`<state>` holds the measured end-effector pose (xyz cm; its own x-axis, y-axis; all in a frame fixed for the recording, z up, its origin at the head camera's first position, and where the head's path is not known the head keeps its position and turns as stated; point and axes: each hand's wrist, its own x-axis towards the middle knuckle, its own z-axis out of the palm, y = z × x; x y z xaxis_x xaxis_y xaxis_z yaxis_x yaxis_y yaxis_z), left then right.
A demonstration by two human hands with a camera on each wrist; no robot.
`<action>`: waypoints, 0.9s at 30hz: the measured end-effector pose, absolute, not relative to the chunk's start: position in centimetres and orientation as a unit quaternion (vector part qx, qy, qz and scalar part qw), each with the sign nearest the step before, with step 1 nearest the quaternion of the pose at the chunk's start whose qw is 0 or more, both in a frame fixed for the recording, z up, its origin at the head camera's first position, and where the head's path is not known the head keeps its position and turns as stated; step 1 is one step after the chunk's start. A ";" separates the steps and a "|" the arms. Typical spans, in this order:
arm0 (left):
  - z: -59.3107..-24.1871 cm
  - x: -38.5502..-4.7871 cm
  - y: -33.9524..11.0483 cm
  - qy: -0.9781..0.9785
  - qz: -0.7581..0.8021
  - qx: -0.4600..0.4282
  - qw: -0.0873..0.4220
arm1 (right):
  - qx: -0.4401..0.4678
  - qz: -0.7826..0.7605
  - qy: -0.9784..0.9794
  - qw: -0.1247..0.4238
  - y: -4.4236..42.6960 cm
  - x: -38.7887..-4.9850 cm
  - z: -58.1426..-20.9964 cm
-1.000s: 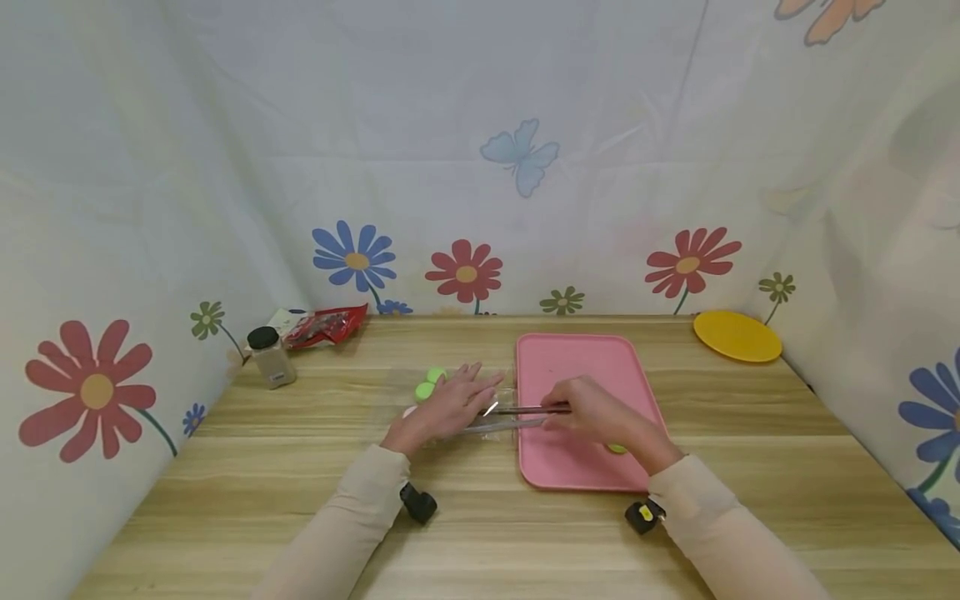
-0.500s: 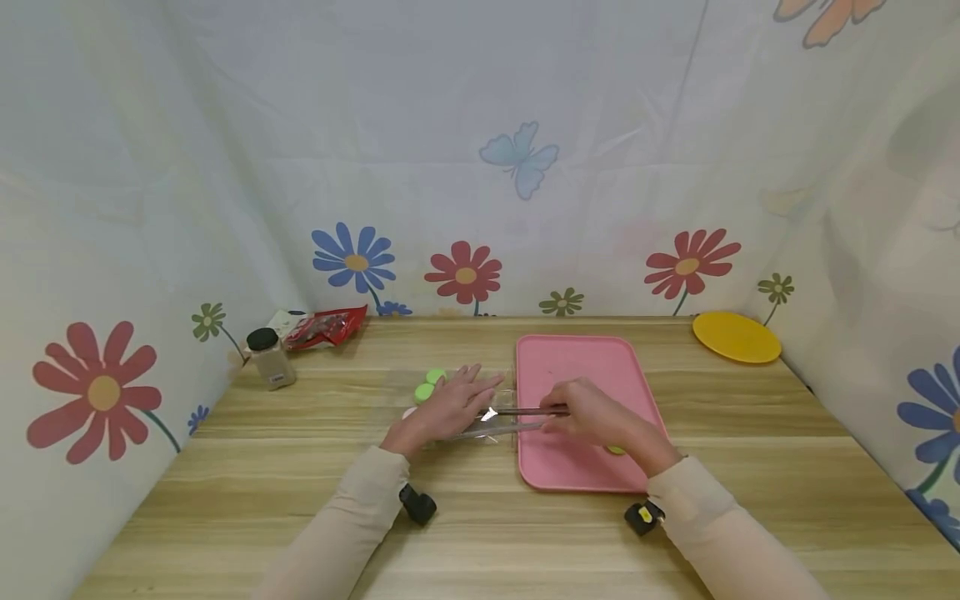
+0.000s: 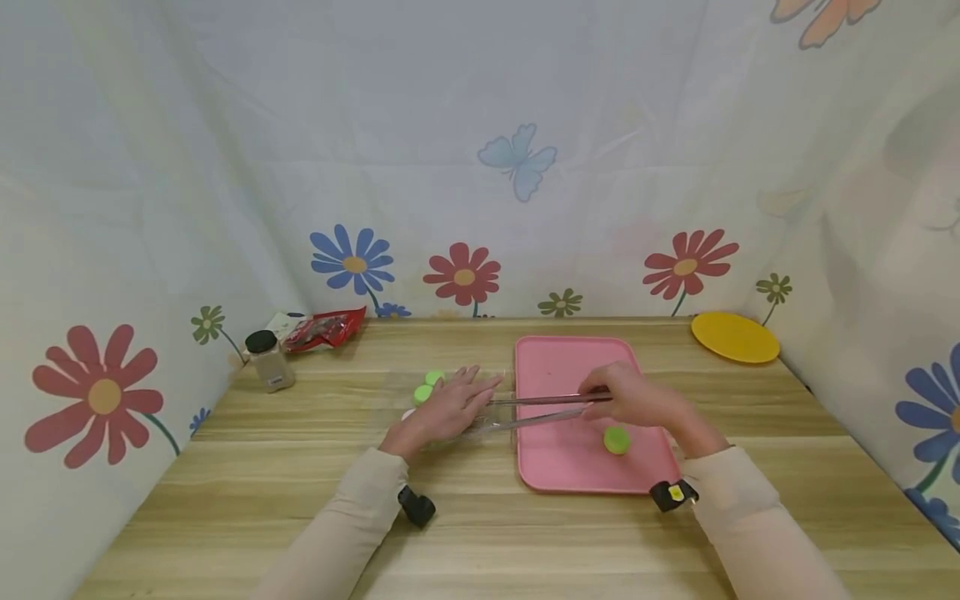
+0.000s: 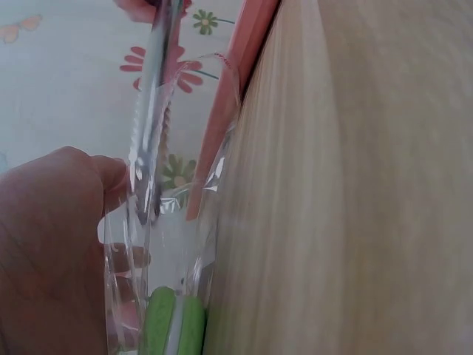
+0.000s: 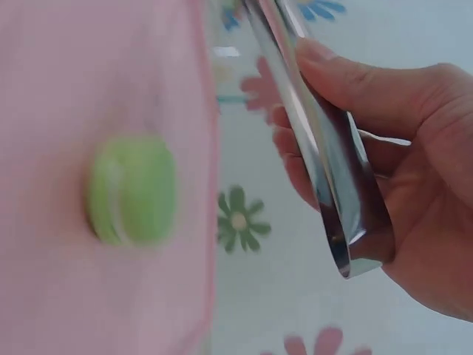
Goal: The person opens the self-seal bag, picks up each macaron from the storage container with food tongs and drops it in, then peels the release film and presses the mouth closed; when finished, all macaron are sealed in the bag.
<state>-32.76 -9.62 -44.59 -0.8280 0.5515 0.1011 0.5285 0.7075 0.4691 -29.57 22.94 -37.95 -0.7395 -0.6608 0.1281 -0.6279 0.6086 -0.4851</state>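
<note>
My left hand (image 3: 446,408), fingers straight and spread, rests on a clear plastic bag (image 4: 174,214). Green macarons (image 3: 423,392) lie in the bag, beside a pale one mostly hidden by the wrist. Metal tongs (image 3: 543,416) are gripped by my right hand (image 3: 633,398) above the pink tray (image 3: 562,471), with the thumb along one arm in the right wrist view. The tongs' arms stand apart and reach left into the bag; their far tips are hidden under my left hand. On the tray, below my right hand, sits one green macaron (image 3: 617,440).
A black-lidded jar (image 3: 270,361) and a red packet (image 3: 324,330) stand at the back left of the wooden table (image 3: 510,550). At the back right lies a yellow plate (image 3: 735,337). Flowered cloth (image 3: 592,192) hangs behind and at both sides.
My right hand has moved right, drawing the tongs partly out of the bag. The green macaron on the tray is now uncovered. My left hand has stayed in place.
</note>
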 end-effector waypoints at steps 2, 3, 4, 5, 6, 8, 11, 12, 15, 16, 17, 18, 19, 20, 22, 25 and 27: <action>-44.6 -32.8 -9.7 0.924 0.245 0.292 0.024 | -0.353 -0.266 0.895 0.051 24.3 -29.7 -37.4; -44.6 -32.8 -9.7 0.924 0.246 0.292 0.025 | -0.349 -0.269 0.896 0.059 25.1 -29.8 -37.1; -44.6 -32.8 -9.7 0.924 0.245 0.291 0.026 | -0.346 -0.269 0.897 0.064 25.9 -29.9 -37.0; -44.6 -32.7 -9.7 0.924 0.245 0.292 0.027 | -0.341 -0.272 0.897 0.070 26.7 -30.0 -36.9; -44.6 -32.7 -9.8 0.925 0.243 0.292 0.027 | -0.338 -0.278 0.896 0.075 27.5 -30.1 -36.8; -44.6 -32.7 -9.8 0.926 0.240 0.292 0.026 | -0.332 -0.291 0.893 0.083 29.3 -30.3 -37.0; -44.6 -32.8 -9.8 0.927 0.236 0.290 0.026 | -0.321 -0.317 0.887 0.100 31.9 -30.5 -37.2; -44.6 -32.8 -9.8 0.927 0.235 0.290 0.026 | -0.315 -0.320 0.887 0.103 32.7 -30.5 -37.2; -44.6 -32.8 -9.8 0.927 0.238 0.290 0.026 | -0.287 -0.315 0.899 0.106 35.0 -30.2 -37.1; -44.6 -32.8 -9.8 0.927 0.239 0.290 0.025 | -0.277 -0.309 0.904 0.106 35.6 -30.1 -37.0; -44.5 -32.8 -9.8 0.926 0.240 0.290 0.025 | -0.267 -0.304 0.908 0.106 36.2 -30.0 -37.0; -44.5 -32.8 -9.8 0.926 0.241 0.290 0.023 | -0.258 -0.300 0.912 0.110 36.8 -29.9 -37.0; -44.5 -32.8 -9.8 0.926 0.243 0.289 0.023 | -0.251 -0.299 0.914 0.115 37.3 -29.8 -37.0; -44.6 -32.8 -9.8 0.926 0.243 0.288 0.023 | -0.244 -0.296 0.916 0.120 37.8 -29.6 -37.0; -44.7 -32.9 -9.7 0.925 0.245 0.288 0.022 | -0.233 -0.291 0.918 0.135 38.6 -29.4 -37.1; -44.8 -32.9 -9.7 0.925 0.247 0.288 0.022 | -0.212 -0.287 0.922 0.151 39.5 -28.9 -37.2; -44.9 -32.9 -9.7 0.925 0.248 0.289 0.022 | -0.196 -0.286 0.924 0.159 39.8 -28.6 -37.3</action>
<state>-32.94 -9.71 -44.85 -0.8322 0.5449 0.1023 0.5230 0.7104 0.4710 -28.61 39.78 -37.26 -0.8725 -0.4533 -0.1823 -0.2709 0.7594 -0.5916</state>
